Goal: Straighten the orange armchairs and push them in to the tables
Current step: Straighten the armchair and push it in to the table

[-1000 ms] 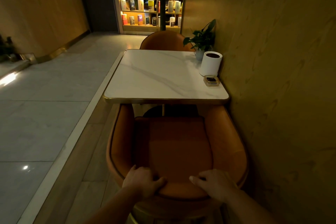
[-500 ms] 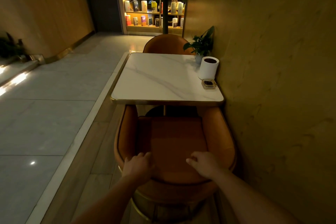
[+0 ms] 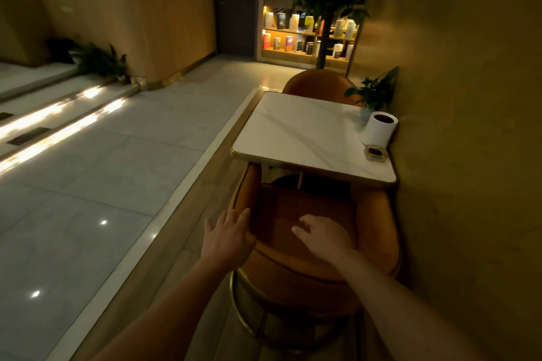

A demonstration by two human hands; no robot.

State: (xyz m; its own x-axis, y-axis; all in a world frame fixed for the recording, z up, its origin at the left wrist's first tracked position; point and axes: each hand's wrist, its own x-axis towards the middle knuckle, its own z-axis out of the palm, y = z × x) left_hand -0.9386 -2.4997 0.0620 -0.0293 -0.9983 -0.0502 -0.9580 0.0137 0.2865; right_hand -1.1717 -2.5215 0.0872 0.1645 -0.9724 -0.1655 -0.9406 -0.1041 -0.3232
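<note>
Near armchair [image 3: 308, 208]: seat front under the table [image 3: 293, 132] edge, right side close to the wall. Left hand [image 3: 228, 239] flat on the left rim, fingers straight and spread. Right hand [image 3: 325, 239] draped over the back rim, fingers loosely bent, no evident grip.

Best done by pushing evenly with both palms, keeping the back parallel to the edge.

Smooth orange rounded tub shell; marble-look top, gold trim.

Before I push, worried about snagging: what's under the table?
Under the table, a thin pole and a dark round base show, and the near armchair tucks its arm tips beneath the edge. The tabletop hides the rest.
</note>
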